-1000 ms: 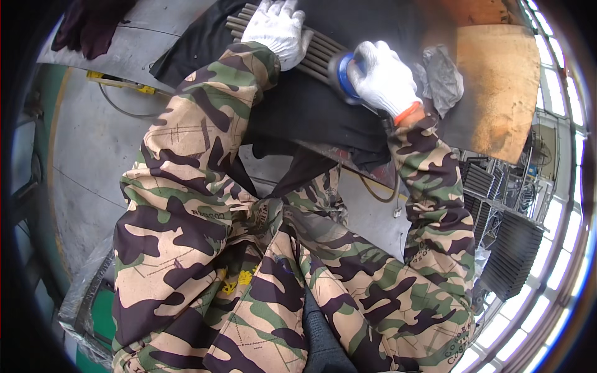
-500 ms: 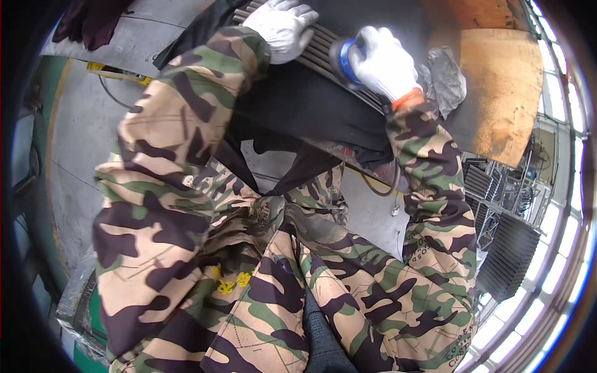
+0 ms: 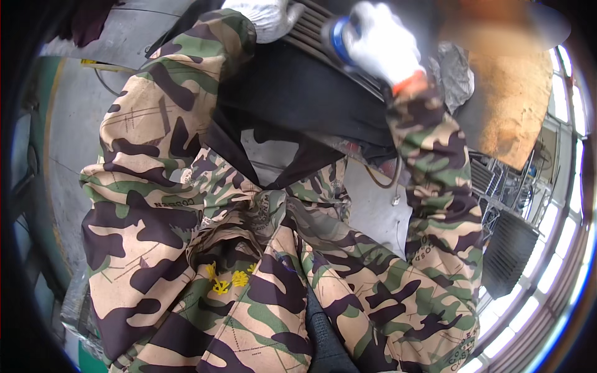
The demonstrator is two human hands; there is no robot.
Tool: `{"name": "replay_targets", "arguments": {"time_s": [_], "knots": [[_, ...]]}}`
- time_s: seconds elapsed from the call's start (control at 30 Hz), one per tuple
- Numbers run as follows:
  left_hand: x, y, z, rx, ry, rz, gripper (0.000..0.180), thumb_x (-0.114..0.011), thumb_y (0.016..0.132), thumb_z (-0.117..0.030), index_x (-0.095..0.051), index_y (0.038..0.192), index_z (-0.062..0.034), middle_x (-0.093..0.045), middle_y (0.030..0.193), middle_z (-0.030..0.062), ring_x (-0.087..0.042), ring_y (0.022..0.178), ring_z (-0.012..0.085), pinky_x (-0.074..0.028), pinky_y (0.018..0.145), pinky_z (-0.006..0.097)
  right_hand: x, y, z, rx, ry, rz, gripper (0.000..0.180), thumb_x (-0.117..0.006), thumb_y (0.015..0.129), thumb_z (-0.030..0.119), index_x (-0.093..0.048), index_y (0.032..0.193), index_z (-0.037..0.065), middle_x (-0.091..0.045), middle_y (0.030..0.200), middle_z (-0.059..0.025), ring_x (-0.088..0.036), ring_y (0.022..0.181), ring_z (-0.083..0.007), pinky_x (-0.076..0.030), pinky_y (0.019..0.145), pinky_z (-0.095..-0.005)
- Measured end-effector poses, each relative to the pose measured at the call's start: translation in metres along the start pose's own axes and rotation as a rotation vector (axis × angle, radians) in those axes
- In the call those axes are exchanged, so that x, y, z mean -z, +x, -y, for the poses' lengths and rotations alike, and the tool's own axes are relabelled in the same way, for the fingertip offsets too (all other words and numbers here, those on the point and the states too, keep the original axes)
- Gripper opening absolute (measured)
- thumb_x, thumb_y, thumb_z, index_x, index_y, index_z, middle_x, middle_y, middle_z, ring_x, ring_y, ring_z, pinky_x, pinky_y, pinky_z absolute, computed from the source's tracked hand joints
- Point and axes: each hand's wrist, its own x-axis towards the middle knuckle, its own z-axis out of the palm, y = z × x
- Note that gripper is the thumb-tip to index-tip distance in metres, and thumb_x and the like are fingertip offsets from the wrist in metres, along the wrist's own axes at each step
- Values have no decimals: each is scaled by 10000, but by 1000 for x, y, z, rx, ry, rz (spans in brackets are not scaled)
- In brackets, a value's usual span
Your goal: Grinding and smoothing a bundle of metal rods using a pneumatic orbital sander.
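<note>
My right hand (image 3: 388,46), in a white glove with an orange cuff, is closed round a round, blue-rimmed hand tool (image 3: 339,40). Blur hides the tool's exact kind. Its dark face is against a row of long grey metal bars (image 3: 316,30). Farther left, my left hand (image 3: 264,18), also white-gloved, lies over the bars with its thumb apart from the palm; the picture's top edge cuts off part of it. Under the bars, a black cloth (image 3: 298,93) covers the work surface and hangs down at the front.
A crumpled grey sheet (image 3: 455,74) lies right of my right hand, beside a brown, stained board (image 3: 513,93). A hose (image 3: 388,180) hangs below the cloth. Dark ribbed parts (image 3: 510,255) are stacked at the right, and dark red cloth (image 3: 90,23) lies far left.
Both hands appear higher in the picture, the left one now partly cut off, as the whole view has shifted. The right hand and its tool are slightly farther left along the bars.
</note>
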Motion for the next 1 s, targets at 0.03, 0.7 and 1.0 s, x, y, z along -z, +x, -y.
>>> {"name": "replay_targets", "arguments": {"time_s": [0.03,0.7,1.0], "knots": [[-1,-2,4,9,-16,20,524,-643,936,-319,-627,1340,15,-587,1421,276,-496,1383,460,-358,1186,529,2,9,3,2,32,-23,306,-638,942,370,-669,1140,138,-673,1096,-195,-685,1015,-408,-553,897,-515],[-3,-3,8,-67,-17,-18,510,-627,954,-293,-607,1368,4,-570,1433,277,-470,1393,485,-333,1197,550,17,6,13,107,-29,-199,178,-666,892,256,-613,954,98,-630,925,-177,-659,839,-393,-558,713,-510],[4,-23,5,-48,-19,-34,512,-625,947,-272,-606,1374,9,-571,1434,279,-466,1404,477,-322,1209,553,13,13,23,79,-19,-159,201,-669,890,276,-634,978,99,-634,954,-175,-666,860,-386,-565,750,-498]]}}
